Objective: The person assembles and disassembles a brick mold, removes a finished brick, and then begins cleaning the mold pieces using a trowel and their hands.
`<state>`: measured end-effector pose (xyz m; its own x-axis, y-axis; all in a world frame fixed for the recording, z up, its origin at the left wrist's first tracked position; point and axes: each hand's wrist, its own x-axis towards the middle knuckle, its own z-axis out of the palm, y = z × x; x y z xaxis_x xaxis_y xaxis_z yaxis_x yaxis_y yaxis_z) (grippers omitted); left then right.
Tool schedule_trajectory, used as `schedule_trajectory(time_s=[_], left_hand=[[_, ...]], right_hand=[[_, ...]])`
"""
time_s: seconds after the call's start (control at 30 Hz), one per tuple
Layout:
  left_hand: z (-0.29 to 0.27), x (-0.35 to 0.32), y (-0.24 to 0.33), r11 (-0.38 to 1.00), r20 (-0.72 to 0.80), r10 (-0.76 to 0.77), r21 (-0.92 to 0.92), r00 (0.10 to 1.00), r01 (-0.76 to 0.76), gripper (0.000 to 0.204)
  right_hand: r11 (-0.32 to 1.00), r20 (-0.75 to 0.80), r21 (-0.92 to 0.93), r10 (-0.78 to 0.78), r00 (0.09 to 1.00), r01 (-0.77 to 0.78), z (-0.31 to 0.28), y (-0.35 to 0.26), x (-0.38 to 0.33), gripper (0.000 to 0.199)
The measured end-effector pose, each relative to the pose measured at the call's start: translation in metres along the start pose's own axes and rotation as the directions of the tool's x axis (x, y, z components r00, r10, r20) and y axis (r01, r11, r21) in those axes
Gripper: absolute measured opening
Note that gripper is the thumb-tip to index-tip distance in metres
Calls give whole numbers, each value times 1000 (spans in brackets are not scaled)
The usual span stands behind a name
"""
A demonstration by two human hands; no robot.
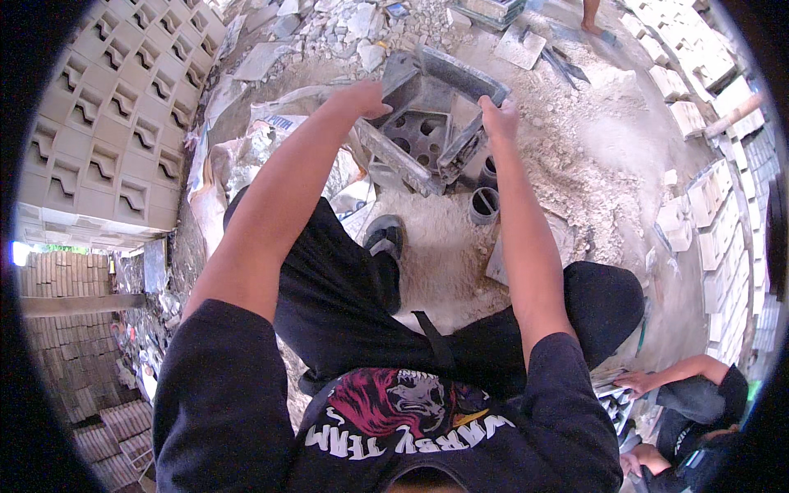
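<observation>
A grey, dust-coated block mould lies on the ground ahead of me. Its far side plate (464, 74) and near side plate (399, 156) stand around a base with round holes (419, 140). My left hand (362, 100) is closed on the left side plate (401, 89), its fingertips partly hidden. At the right corner, my right hand (500, 120) grips the right side plate (460, 149), which sits at an angle to the others. Just below that corner stands an open dark cylinder (484, 205) with a bar across it. A second dark cylinder (489, 170) is partly covered by my forearm.
Pale blocks (107, 107) are stacked high on the left. Broken rubble (329, 37) and pale powder (583, 156) cover the ground around the mould. More blocks (707, 197) line the right. A co-worker (690, 403) crouches at lower right; another person's foot (598, 31) shows at the top.
</observation>
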<state>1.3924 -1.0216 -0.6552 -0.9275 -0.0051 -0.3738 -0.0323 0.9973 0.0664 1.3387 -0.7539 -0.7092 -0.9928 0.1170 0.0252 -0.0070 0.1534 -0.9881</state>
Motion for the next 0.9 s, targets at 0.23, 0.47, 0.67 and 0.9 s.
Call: schedule_trajectory(time_s=[0.23,0.47,0.67,0.9], left_hand=[[30,-14,54,981,51,-9,195,999,-1,91],[47,-17,44,984,123,-144,122,982,129,92],[38,-26,52,988,191,-53,152,980,23,115],[42,-37,49,985,200,-54,173,978,19,111]], right_hand=[[997,-19,7,79,997,-79,-8,44,21,27],[991,-23,46,129,991,-128,0,66,16,28],[990,-24,-21,142,990,-143,-2,90,21,29],[980,27,-25,196,980,-195,13,79,0,28]])
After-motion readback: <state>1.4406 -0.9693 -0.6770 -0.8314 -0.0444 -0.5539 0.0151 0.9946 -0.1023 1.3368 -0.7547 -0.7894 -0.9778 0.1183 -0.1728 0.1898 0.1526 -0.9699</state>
